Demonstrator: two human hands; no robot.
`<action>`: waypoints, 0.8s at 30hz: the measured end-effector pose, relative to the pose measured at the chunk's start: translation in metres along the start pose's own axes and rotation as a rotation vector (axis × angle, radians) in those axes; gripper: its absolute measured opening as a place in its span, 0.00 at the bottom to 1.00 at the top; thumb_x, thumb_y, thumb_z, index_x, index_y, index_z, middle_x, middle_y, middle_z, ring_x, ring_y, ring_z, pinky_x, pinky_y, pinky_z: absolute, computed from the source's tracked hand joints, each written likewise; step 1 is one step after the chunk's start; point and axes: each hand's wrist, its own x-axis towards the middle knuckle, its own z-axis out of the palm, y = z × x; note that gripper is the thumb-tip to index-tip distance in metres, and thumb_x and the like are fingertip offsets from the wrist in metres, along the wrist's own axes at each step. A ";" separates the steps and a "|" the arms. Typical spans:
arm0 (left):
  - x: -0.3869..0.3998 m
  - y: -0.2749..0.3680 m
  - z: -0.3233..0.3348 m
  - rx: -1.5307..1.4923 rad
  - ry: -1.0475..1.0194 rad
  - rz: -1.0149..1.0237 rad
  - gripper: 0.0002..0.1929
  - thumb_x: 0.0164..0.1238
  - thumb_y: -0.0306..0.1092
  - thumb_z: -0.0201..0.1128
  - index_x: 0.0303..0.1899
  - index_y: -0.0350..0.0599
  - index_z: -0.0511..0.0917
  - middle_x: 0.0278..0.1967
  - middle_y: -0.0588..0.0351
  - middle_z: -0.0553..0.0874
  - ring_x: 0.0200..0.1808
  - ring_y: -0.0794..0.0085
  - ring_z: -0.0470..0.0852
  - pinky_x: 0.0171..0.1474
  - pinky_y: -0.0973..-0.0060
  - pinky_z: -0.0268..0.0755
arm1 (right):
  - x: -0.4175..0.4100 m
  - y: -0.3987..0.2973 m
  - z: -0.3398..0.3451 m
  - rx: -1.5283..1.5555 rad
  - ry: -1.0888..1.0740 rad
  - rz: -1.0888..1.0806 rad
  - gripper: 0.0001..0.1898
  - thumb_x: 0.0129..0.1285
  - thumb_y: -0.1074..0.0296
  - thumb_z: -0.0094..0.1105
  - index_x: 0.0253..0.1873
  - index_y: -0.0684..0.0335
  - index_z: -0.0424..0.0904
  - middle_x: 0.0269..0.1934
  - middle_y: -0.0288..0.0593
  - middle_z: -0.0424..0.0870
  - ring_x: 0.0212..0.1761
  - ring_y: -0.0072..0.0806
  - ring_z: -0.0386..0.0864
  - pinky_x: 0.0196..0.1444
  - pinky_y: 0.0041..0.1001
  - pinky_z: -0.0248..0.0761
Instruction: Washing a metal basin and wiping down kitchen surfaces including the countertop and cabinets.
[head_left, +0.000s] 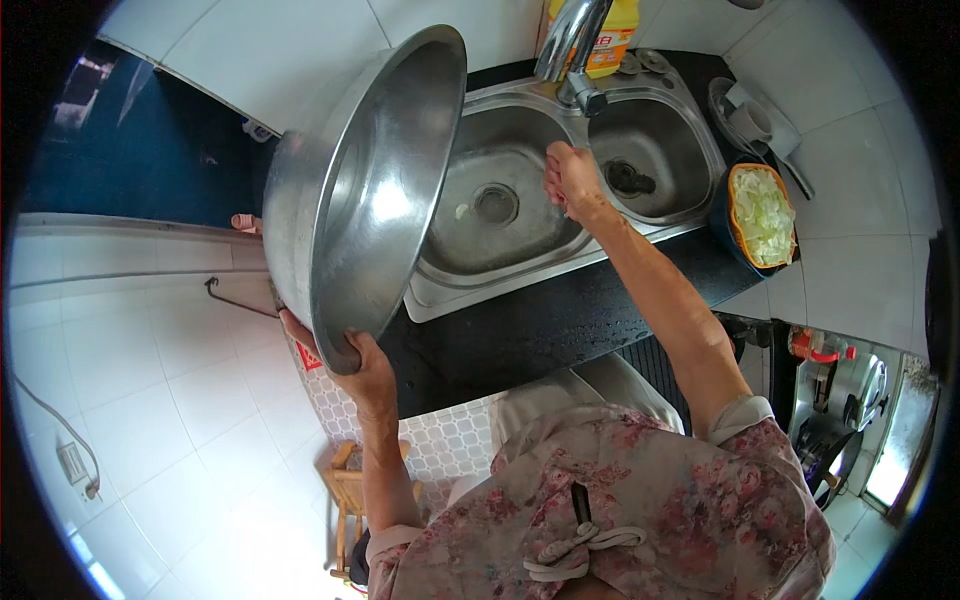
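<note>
My left hand (367, 375) grips the near rim of a large stainless steel basin (296, 217), thumb inside and fingers behind. The basin is tipped on its side, its mouth turned towards the sink, and covers the left end of the sink. No contents show in the visible part of its inside. Over the divider of the double-bowl steel sink (517, 266), my right hand (574, 180) is curled into a fist; the inside of the fist is hidden. A pale scrap (462, 211) lies beside the drain of the larger bowl.
A chrome faucet (559, 45) rises behind the sink, before a yellow bottle (619, 30). To the right, an orange-rimmed basket (733, 225) holds cut pale-green leaves (761, 214). Beyond it are a white cup (750, 120) and a cleaver (796, 176). Wet black countertop (480, 360) runs along the front.
</note>
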 end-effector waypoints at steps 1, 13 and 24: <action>-0.001 -0.001 -0.001 0.014 -0.007 -0.055 0.12 0.63 0.25 0.52 0.47 0.29 0.69 0.40 0.48 0.78 0.41 0.65 0.76 0.45 0.74 0.65 | -0.002 -0.001 -0.001 -0.003 -0.007 0.095 0.14 0.55 0.63 0.48 0.18 0.56 0.60 0.11 0.32 0.60 0.07 0.20 0.53 0.09 0.25 0.44; 0.000 -0.014 0.000 -0.141 -0.061 -0.210 0.20 0.60 0.19 0.49 0.55 0.29 0.65 0.49 0.48 0.76 0.49 0.63 0.74 0.55 0.73 0.63 | 0.004 0.030 -0.044 0.205 -0.252 0.227 0.10 0.63 0.72 0.46 0.46 0.66 0.74 0.34 0.39 0.80 0.31 0.25 0.78 0.33 0.22 0.73; -0.005 -0.032 -0.002 -0.794 0.026 -0.815 0.24 0.51 0.21 0.55 0.54 0.34 0.65 0.45 0.49 0.76 0.45 0.61 0.79 0.41 0.66 0.79 | -0.028 0.003 -0.084 -0.067 0.052 -0.028 0.10 0.60 0.64 0.59 0.39 0.65 0.78 0.28 0.35 0.78 0.27 0.19 0.74 0.32 0.20 0.68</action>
